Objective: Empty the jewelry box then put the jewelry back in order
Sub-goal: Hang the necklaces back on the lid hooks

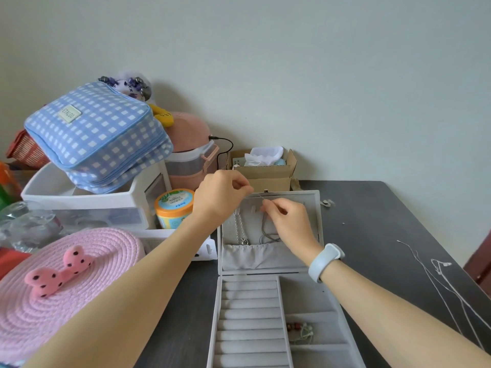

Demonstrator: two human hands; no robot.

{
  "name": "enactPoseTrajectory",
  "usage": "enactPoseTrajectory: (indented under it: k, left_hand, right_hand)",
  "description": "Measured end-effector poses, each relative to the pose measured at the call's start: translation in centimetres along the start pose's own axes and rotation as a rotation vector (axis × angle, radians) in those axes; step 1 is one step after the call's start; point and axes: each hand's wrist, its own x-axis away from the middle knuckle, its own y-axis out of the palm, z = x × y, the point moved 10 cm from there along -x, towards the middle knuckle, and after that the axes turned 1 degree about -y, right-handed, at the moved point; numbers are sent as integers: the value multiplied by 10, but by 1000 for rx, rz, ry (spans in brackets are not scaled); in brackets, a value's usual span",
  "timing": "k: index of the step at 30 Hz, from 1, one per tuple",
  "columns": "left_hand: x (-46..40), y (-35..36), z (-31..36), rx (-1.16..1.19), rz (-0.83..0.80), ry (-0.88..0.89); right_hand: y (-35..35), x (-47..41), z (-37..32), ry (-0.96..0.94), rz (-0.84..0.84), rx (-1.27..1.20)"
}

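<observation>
Jewelry box, white, open on the dark surface, lid upright; thin necklace hanging inside lid beside a silver chain; left hand and right hand each pinch the necklace, grip narrow; beaded bracelet in a tray compartment; loose chains to the right; pink hat to the left.

I count my two hands, left hand and right hand, at one open jewelry box. Two necklaces hang in its lid: a silver chain and a dark chain. One beaded bracelet sits in a compartment. Two thin chains lie on one dark table. One blue checked bag, one pink woven hat, one orange-lidded jar, one cardboard box.
</observation>
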Motion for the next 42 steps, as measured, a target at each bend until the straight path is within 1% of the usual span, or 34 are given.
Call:
enactPoseTrajectory:
  k: [2,7,11,15,19,24,30,33,35,37,40,42]
  left_hand:
    - [2,4,1,-81,2,10]
    - [5,15,14,-252,10,145]
    - [7,20,17,-347,62,237]
    - [10,17,29,-419,156,345]
    - [9,24,25,-467,147,355]
    - [8,27,7,-400,94,231]
    - [15,16,-2,-304,186,211]
    - [33,8,-2,-251,267,200]
    - [50,5,-2,-206,300,188]
    - [68,8,0,-171,315,186]
    - [91,17,7,-154,303,182]
    - [102,30,18,-118,267,190]
  right_hand:
    - [-6,0,5,19,27,52]
    - [-10,1,11,58,60,271]
    - [-9,4,6,43,61,409]
    - [-6,5,0,7,75,500]
    - [-2,4,-1,-5,71,556]
    - [1,6,4,22,41,599]
    - [7,13,12,33,-24,605]
    - [10,20,15,38,-69,595]
    - [8,27,15,14,-89,544]
    - [1,36,13,-49,-83,486]
    - [-18,54,10,-149,-61,444]
    - [-36,66,14,-175,-53,457]
